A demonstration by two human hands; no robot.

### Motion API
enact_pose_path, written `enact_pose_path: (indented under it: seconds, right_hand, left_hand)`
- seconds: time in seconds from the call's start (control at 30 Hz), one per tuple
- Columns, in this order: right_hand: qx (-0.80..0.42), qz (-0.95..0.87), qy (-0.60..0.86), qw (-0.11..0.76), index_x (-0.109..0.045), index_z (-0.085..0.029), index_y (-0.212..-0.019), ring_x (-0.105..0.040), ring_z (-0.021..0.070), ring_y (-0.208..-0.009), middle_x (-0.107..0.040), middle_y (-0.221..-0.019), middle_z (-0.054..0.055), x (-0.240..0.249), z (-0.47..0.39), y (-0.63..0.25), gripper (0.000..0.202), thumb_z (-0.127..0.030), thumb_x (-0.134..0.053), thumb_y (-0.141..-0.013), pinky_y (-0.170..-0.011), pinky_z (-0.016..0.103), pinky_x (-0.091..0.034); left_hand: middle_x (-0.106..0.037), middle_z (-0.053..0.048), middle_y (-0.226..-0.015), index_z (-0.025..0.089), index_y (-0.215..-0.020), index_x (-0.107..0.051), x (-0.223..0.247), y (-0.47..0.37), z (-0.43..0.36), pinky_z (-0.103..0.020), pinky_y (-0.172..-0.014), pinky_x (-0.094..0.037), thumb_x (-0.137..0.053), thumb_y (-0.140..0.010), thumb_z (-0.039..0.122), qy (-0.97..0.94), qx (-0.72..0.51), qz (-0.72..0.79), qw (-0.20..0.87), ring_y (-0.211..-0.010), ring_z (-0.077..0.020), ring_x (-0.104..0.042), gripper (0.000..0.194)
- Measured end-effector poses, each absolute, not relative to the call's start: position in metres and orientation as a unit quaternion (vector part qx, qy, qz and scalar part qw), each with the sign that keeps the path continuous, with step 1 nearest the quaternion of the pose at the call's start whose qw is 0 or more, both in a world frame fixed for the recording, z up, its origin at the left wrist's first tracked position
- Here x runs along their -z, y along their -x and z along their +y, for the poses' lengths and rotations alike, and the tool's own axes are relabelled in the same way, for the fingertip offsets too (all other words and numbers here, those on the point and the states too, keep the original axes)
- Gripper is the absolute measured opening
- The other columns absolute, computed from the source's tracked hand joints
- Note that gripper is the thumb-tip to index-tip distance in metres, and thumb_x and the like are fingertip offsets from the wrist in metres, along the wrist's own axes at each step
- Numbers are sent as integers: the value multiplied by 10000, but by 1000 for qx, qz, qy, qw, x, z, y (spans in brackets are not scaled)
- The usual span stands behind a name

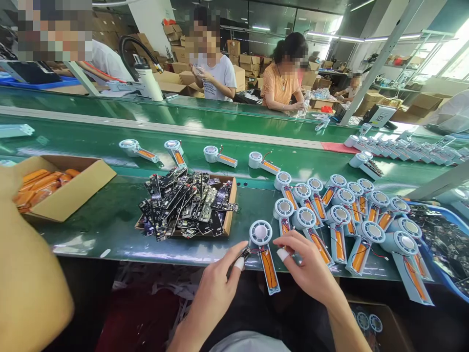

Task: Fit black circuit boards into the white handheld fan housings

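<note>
While your left hand (217,284) pinches a black circuit board (245,253) beside the light-blue fan (261,232) at the tabletop (122,240) edge, keep the thin wires (255,251) slack, though whether your right hand (314,274) has a closed grip, you cannot tell.

Factory assembly line (234,105), heaped circuit boards (186,205)

Two bare hands reach forward, facing each other, well apart.
The left hand (219,277) pinches with thumb and forefinger; the right hand (309,264) curls loosely, its thumb below the forefinger, contact unclear. White covers (239,263) cap both thumbs. Both forearms (348,318) angle inward from the lower edge of view.
</note>
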State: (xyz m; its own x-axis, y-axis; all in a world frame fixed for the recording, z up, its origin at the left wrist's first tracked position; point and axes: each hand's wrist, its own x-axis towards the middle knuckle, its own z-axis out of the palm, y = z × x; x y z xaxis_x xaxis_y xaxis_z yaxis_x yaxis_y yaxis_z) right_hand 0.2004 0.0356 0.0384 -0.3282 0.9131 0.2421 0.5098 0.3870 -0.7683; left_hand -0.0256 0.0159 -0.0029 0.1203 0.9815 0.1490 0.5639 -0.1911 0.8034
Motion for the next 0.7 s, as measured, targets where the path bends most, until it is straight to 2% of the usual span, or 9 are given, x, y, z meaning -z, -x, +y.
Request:
enact_pose_path:
  seconds: [0.1, 0.17, 0.3, 0.4, 0.53, 0.63, 0.7]
  right_hand:
    - [-280, -784, 455, 317, -693, -238, -1120, -651, 185, -914, -660, -1028, 64, -32, 35, -198, 266, -126, -529, -944, -796, 304, -558]
    - [-267, -789, 442, 333, -719, -231, -1074, -662, 188, -901, -673, -1013, 70, -27, 37, -191, 243, -141, -527, -955, -808, 316, -561]
    - [-302, -730, 453, 413, -750, -212, -987, -710, 199, -893, -745, -972, 74, -18, 42, -178, 204, -183, -550, -960, -805, 313, -579]
    - [-385, -645, 490, 443, -754, -203, -981, -731, 199, -778, -770, -870, 55, -9, 43, -171, 152, -247, -624, -916, -714, 295, -600]
    - [-458, -574, 502, 457, -748, -191, -906, -705, 179, -668, -751, -782, 38, -3, 42, -170, 147, -308, -663, -881, -629, 274, -590]
    - [-451, -603, 474, 456, -754, -204, -897, -704, 183, -747, -747, -840, 42, -7, 42, -171, 150, -281, -625, -899, -683, 284, -588]
    - [-424, -637, 465, 445, -752, -211, -888, -694, 181, -784, -738, -861, 42, -13, 41, -172, 154, -238, -602, -906, -700, 279, -573]
  left_hand:
    - [-746, -67, -1231, 244, -1319, -617, 6, 20, 13, -302, -846, -618, -432, -931, 159, -718, -337, 544, 276, -1028, -214, -751, 438]
    - [-748, -79, -1188, 237, -1363, -581, 7, 16, 11, -299, -833, -616, -394, -920, 114, -740, -330, 533, 244, -1028, -215, -745, 496]
    - [-719, -72, -995, 253, -1305, -635, 6, 14, 5, -261, -657, -601, -331, -889, 29, -791, -255, 535, 152, -819, -209, -758, 562]
    - [-688, -68, -975, 261, -1258, -669, 4, 17, 3, -242, -564, -562, -328, -858, -11, -818, -197, 531, 103, -718, -195, -737, 592]
    - [-684, -67, -990, 266, -1285, -654, 1, 20, 3, -234, -578, -558, -325, -863, -14, -825, -184, 525, 99, -743, -192, -739, 605]
    - [-701, -64, -973, 273, -1278, -659, 1, 18, 4, -236, -595, -568, -318, -887, 12, -814, -219, 522, 131, -743, -191, -746, 581]
    - [-731, -65, -991, 272, -1305, -635, 2, 15, 5, -248, -685, -595, -334, -919, 57, -792, -275, 518, 170, -825, -199, -760, 534]
